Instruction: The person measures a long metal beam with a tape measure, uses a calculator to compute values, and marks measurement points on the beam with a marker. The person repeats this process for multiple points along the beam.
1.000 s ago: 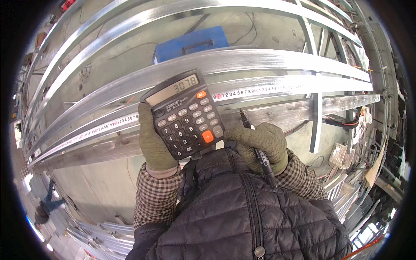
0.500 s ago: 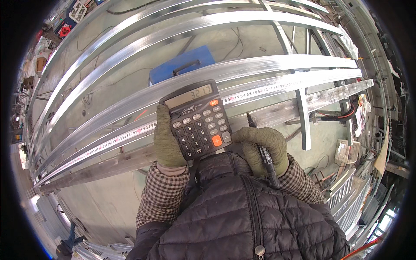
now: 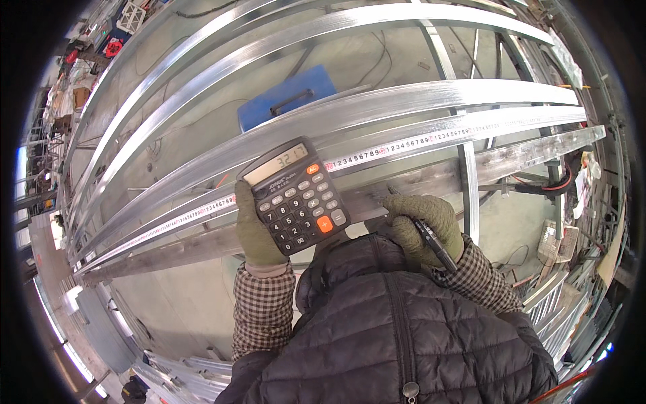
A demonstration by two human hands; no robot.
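My left hand (image 3: 258, 232), in a green knitted glove, grips a black calculator (image 3: 293, 195) by its left side, its lit display and keys facing up. Right of it, my gloved right hand (image 3: 425, 225) is closed around a black marker pen (image 3: 436, 246), which slants across the fingers; its tip points away from me. A little gap separates this hand from the calculator. Beneath and beyond both hands runs a white measuring tape (image 3: 404, 145), stretched along a silver metal bar and partly hidden by the calculator. A duller, stained metal bar (image 3: 431, 176) lies nearer me.
Several long shiny metal bars (image 3: 323, 30) cross the far side, resting on crosswise supports (image 3: 469, 195). A blue case (image 3: 316, 84) with a black handle lies beyond the bars. At the right are a wire-mesh box (image 3: 564, 244) and stacked metal profiles (image 3: 555, 303).
My right hand has drawn away from the calculator's keys toward the right, still holding the marker. The calculator has shifted slightly left and tilted more. The whole view has turned a little.
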